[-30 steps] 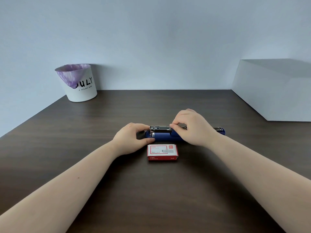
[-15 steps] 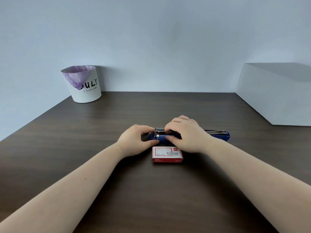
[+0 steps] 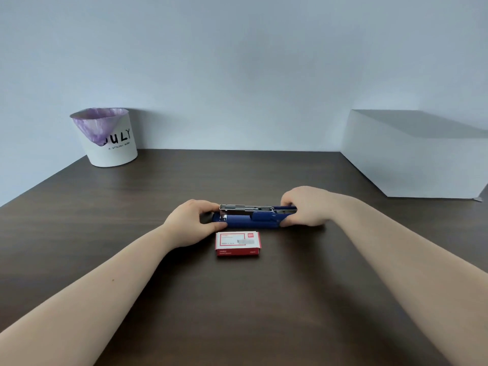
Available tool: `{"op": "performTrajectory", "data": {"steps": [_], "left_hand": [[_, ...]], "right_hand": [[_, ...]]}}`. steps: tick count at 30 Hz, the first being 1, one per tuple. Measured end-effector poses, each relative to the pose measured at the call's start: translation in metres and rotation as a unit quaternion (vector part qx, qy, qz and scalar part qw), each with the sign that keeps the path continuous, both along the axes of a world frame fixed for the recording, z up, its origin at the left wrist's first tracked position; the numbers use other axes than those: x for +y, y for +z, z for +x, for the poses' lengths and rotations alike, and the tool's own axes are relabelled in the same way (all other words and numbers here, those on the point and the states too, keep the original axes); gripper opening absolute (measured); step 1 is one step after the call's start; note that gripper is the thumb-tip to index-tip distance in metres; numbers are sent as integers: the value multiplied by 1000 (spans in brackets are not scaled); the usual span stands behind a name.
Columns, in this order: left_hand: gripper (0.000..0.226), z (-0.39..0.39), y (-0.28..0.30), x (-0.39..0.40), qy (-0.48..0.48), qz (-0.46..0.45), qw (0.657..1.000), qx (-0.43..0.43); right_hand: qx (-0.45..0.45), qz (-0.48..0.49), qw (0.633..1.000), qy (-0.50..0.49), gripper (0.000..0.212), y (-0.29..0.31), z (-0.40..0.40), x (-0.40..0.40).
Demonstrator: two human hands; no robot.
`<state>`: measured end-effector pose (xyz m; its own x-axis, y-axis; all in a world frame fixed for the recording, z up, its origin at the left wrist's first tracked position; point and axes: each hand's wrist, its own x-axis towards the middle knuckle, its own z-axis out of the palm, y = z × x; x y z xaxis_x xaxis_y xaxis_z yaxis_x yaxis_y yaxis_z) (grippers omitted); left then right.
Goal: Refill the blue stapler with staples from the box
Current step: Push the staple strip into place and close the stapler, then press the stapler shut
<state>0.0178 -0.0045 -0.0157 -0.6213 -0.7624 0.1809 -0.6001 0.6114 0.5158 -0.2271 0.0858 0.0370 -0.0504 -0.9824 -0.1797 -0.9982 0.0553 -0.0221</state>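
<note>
The blue stapler (image 3: 250, 220) lies lengthwise across the middle of the dark wooden table (image 3: 237, 299), its silver metal staple channel showing along the top. My left hand (image 3: 194, 223) grips its left end between thumb and fingers. My right hand (image 3: 306, 207) pinches its right end, where the blue lid part lies. The red and white staple box (image 3: 237, 243) lies flat and closed just in front of the stapler, touching neither hand.
A white bin (image 3: 107, 137) with a purple liner stands at the table's back left corner. A large white box (image 3: 414, 154) sits at the back right, against the wall.
My right hand has slid from the stapler's left half to its right end, uncovering the metal channel. The left hand has kept its grip on the left end.
</note>
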Motion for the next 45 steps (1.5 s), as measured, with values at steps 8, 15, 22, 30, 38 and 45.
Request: {"op": "performTrajectory", "data": {"steps": [8, 15, 22, 30, 38, 45], "left_hand": [[31, -1, 2, 5, 22, -25, 999, -28], [29, -2, 3, 10, 34, 6, 999, 26], [37, 1, 6, 11, 26, 39, 999, 15], [44, 19, 10, -13, -4, 204, 974, 95], [26, -40, 12, -41, 168, 53, 983, 57], [31, -140, 8, -75, 102, 27, 994, 0]], "right_hand": [[15, -107, 994, -22, 34, 51, -7, 10], [-262, -234, 933, 83, 57, 29, 44, -3], [-151, -162, 968, 118, 33, -5, 52, -22], [-117, -164, 978, 60, 21, -28, 23, -17], [-92, -228, 965, -86, 35, -31, -18, -35], [-67, -285, 945, -143, 29, -38, -80, -53]]}}
